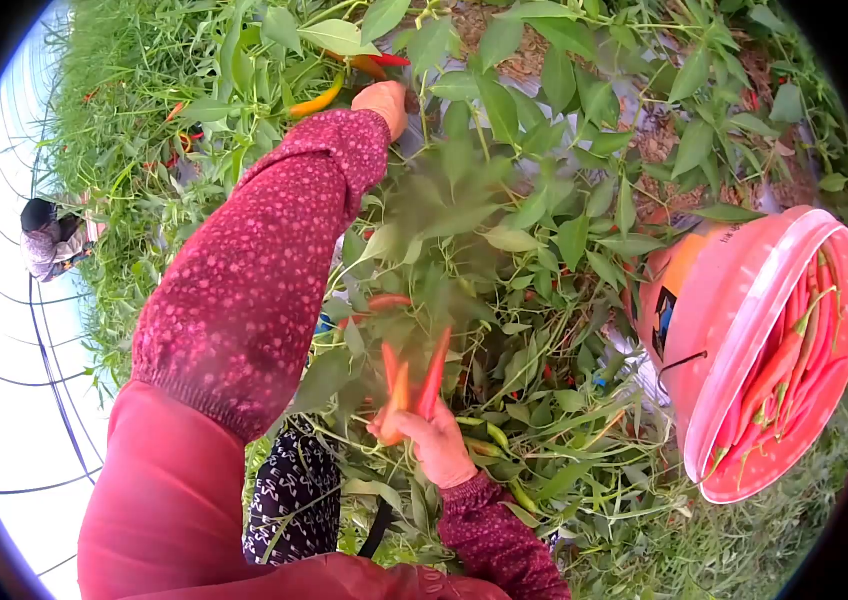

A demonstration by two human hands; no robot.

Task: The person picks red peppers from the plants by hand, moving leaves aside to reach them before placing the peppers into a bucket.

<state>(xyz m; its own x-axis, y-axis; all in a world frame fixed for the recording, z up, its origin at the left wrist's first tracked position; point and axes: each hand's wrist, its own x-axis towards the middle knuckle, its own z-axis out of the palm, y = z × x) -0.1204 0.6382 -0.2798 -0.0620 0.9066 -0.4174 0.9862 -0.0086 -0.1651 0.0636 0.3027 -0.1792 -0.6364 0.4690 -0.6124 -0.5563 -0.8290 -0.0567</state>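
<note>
My right hand [429, 440] is closed around several long chili peppers [432, 375], red and orange, with their tips pointing up in the view. My left hand [384, 105] reaches in among the pepper plants at the top, its fingers mostly hidden by the wrist and leaves. Just beside it hang a yellow-orange pepper [318, 96] and a red-orange pepper [366, 66]. Whether my left fingers hold anything does not show. More red peppers [389, 301] hang between my two hands, partly blurred, and some green peppers [485, 432] are beside my right hand.
A pink bucket [689, 340] with red peppers [779, 360] inside leans at the right, its mouth turned rightward. Dense pepper plants [564, 240] surround my arms. Another person [52, 240] is far off at the left, near the plastic greenhouse wall [4, 330]. My patterned trouser leg [294, 490] shows below.
</note>
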